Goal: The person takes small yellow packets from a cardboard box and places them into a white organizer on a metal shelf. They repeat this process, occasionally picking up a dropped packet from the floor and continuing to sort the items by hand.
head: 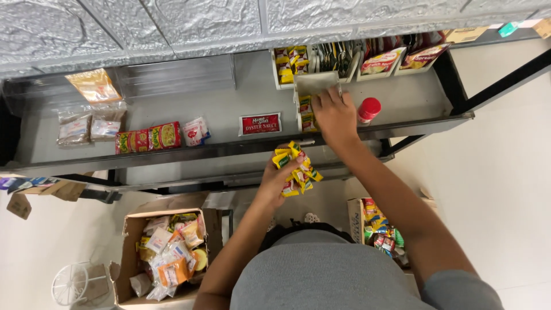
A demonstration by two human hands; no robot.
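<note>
Floor left: open cardboard box (133, 225) heaped with mixed sachets. Left hand (274, 181) clenched round a bunch of yellow sachets (295, 167), below the shelf edge. Right hand (334, 115) spread flat in a white tray (313, 86) of matching sachets; grip unclear. Red-capped bottle (369, 109) just beside. Grey metal shelf (229, 109), pale floor.

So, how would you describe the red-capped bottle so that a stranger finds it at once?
Look at the grey shelf under the stone-pattern wall, towards its right end. Just right of the right hand, which reaches into a white tray, stands the bottle. It is the only thing there with a round red cap; its neighbours are flat sachets.
</note>
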